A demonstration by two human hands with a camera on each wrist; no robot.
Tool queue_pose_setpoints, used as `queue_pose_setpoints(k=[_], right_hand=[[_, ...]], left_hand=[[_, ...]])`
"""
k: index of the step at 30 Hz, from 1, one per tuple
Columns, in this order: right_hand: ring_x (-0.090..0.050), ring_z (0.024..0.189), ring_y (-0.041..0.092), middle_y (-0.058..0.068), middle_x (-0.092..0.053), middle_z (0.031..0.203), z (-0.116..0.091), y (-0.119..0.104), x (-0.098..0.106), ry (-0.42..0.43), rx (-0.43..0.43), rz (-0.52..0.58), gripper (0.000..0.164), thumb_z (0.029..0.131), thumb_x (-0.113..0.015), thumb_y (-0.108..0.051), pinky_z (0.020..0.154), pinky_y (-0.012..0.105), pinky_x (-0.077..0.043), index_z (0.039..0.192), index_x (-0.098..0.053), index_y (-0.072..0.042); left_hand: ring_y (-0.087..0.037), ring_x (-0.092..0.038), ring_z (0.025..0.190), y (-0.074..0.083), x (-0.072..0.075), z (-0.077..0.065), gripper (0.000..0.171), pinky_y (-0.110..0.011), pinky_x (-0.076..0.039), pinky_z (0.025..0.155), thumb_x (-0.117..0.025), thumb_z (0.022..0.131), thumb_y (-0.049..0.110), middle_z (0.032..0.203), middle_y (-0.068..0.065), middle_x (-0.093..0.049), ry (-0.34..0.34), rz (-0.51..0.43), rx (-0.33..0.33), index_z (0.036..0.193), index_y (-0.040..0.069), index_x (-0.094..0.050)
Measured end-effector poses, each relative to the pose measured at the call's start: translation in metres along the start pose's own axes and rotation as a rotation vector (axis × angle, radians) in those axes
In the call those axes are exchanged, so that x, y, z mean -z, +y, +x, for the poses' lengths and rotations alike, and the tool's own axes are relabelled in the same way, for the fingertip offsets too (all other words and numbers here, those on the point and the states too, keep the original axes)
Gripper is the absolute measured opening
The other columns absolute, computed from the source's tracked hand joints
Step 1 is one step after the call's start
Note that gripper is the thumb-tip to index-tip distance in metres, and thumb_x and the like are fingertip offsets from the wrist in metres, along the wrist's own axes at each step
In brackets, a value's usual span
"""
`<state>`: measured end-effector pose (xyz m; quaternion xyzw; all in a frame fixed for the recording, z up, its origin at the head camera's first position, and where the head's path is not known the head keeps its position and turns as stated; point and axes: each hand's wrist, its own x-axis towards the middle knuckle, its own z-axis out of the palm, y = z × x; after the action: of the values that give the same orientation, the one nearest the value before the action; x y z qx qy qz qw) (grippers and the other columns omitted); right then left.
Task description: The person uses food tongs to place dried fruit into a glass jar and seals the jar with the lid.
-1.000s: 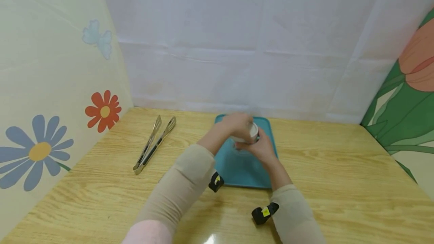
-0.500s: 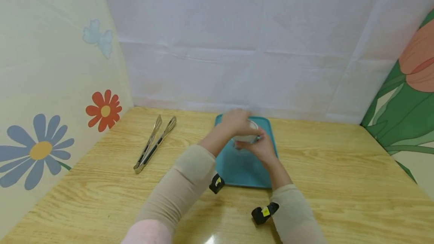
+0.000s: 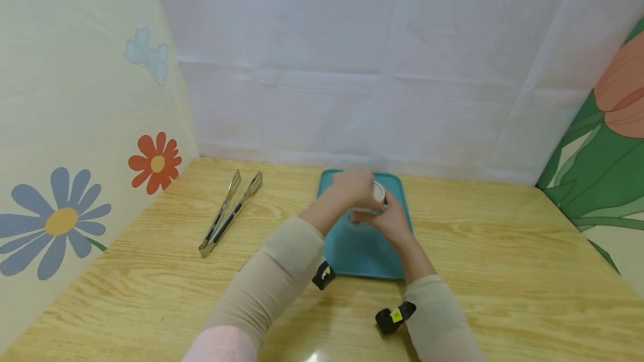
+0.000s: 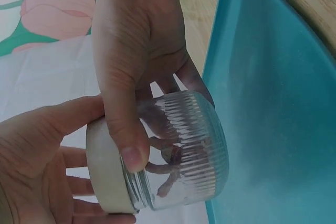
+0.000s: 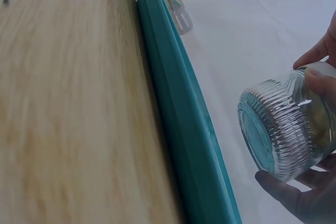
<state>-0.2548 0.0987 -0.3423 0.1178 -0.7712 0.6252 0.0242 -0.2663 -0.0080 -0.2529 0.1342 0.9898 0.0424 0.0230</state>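
A clear ribbed glass jar (image 4: 184,156) with a white lid (image 4: 107,166) is held above the teal tray (image 3: 364,250). My left hand (image 3: 354,190) grips the lid from the top, its fingers spread around the rim in the left wrist view. From the other side my right hand (image 3: 391,221) holds the glass body, thumb along the neck just under the lid. In the right wrist view the ribbed base of the jar points toward the camera. Fingers show through the glass. Much of the jar is hidden behind both hands in the head view.
Metal tongs (image 3: 231,217) with dark grips lie spread on the wooden table (image 3: 151,306) left of the tray. A white sheet (image 3: 322,71) hangs behind the table, with flower-printed panels at both sides.
Half a second ago my left hand had swung over the lid toward the right; now it is turned back, with the lid's edge showing again. My right hand stays in place around the jar.
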Motion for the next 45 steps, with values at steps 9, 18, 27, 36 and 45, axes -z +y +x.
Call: queue_pose_setpoints(k=[9,18,27,36,45], right_hand=[[-0.048,0.096,0.024,0.008,-0.048,0.115,-0.001,0.0,0.004,-0.049,-0.003,-0.024,0.071,0.065,-0.076,-0.021,0.074,0.037,-0.042,0.125,-0.04,-0.013],[-0.05,0.096,0.024,0.006,-0.049,0.114,-0.001,0.0,0.003,-0.082,0.081,0.045,0.065,0.067,-0.075,-0.016,0.074,0.038,-0.043,0.123,-0.043,-0.013],[-0.046,0.1,0.021,0.006,-0.049,0.114,0.0,0.0,0.002,-0.038,0.082,0.054,0.062,0.067,-0.074,-0.01,0.076,0.036,-0.042,0.122,-0.044,-0.01],[-0.047,0.1,0.022,0.003,-0.045,0.117,-0.002,0.0,0.007,-0.061,0.016,-0.027,0.069,0.065,-0.076,-0.024,0.076,0.037,-0.043,0.124,-0.041,-0.016],[-0.051,0.095,0.024,0.005,-0.045,0.117,-0.001,-0.002,0.007,-0.06,0.005,-0.007,0.066,0.066,-0.075,-0.018,0.072,0.036,-0.044,0.123,-0.042,-0.014]], left_hand=[[-0.014,-0.049,0.077,-0.013,0.004,0.001,0.058,-0.029,-0.04,0.06,-0.067,0.065,0.031,0.101,0.0,-0.053,-0.064,-0.12,-0.183,0.118,0.015,-0.05],[-0.018,-0.047,0.091,-0.014,0.002,0.0,0.07,-0.032,-0.04,0.07,-0.062,0.072,0.045,0.116,-0.006,-0.046,-0.05,-0.188,-0.196,0.13,0.014,-0.038],[-0.015,-0.048,0.067,0.006,-0.002,-0.003,0.059,-0.033,-0.039,0.05,-0.053,0.066,0.066,0.082,0.001,-0.052,0.053,0.036,0.069,0.101,0.019,-0.054],[-0.014,-0.049,0.063,0.001,-0.001,-0.003,0.04,-0.032,-0.04,0.048,-0.06,0.068,0.053,0.075,0.002,-0.051,0.041,0.023,-0.074,0.086,0.018,-0.054],[-0.012,-0.05,0.066,-0.005,0.002,-0.002,0.034,-0.03,-0.04,0.051,-0.063,0.068,0.044,0.078,0.005,-0.052,0.025,-0.018,-0.177,0.088,0.018,-0.054]])
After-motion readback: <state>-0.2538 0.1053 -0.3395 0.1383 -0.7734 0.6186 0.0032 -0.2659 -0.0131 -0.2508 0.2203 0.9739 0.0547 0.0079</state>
